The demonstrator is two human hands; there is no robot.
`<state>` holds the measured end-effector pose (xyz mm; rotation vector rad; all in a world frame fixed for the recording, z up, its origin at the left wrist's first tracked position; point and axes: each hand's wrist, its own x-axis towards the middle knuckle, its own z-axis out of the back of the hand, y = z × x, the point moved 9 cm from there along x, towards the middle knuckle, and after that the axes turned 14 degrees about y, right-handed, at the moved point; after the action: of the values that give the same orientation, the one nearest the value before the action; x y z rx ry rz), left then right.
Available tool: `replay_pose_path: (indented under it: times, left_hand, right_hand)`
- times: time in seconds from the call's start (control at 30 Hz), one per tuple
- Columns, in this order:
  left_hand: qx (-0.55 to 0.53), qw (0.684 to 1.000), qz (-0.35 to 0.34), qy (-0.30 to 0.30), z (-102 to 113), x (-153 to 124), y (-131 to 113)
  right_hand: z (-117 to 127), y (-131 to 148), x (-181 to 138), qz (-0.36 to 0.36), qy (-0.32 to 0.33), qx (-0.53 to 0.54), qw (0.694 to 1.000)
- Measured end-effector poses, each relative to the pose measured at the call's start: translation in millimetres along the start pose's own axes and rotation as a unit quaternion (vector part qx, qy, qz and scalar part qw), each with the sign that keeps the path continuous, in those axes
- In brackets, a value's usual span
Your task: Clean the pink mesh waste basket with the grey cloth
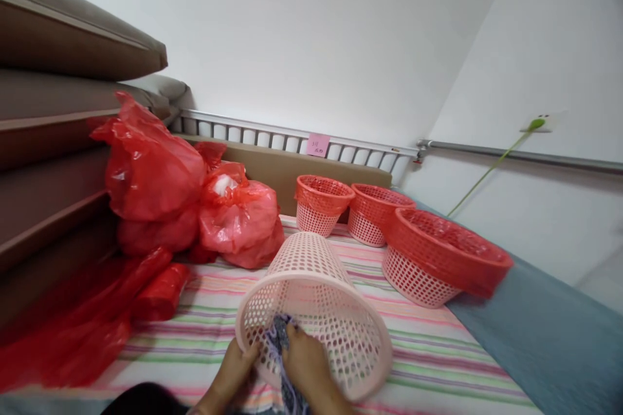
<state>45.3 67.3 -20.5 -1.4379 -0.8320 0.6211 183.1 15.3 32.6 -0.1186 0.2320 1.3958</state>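
Observation:
A pale pink perforated wastebasket lies on its side on the striped sheet, its wide mouth facing me. My left hand grips the rim at the lower left, fingers wrapped round its edge. Inside the mouth, my right hand is closed on a bluish-grey cloth, which touches the inner wall and hangs down below the hand. Part of the cloth is hidden behind the right hand.
Three baskets lined with red bags stand behind and to the right. Full red plastic bags and a red bag roll lie left, beside stacked brown cushions. A radiator runs along the wall.

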Motion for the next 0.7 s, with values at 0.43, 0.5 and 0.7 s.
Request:
replay_pose_path:
  times: [0.43, 0.5, 0.7]
  left_hand:
    - [0.036, 0.984, 0.14, -0.108, -16.3, -58.7, 39.0]
    - [0.047, 0.983, 0.139, -0.106, -17.6, -53.3, 32.0]
    - [0.076, 0.986, 0.113, -0.093, -13.5, -42.3, 9.2]
  right_hand:
    - [-9.1, 7.6, -19.1, 0.034, -0.014, -0.01, 0.999]
    - [-6.8, 6.0, -20.0, 0.028, -0.006, 0.007, 1.0]
    - [2.8, -2.5, -33.2, 0.02, -0.032, 0.062, 0.997]
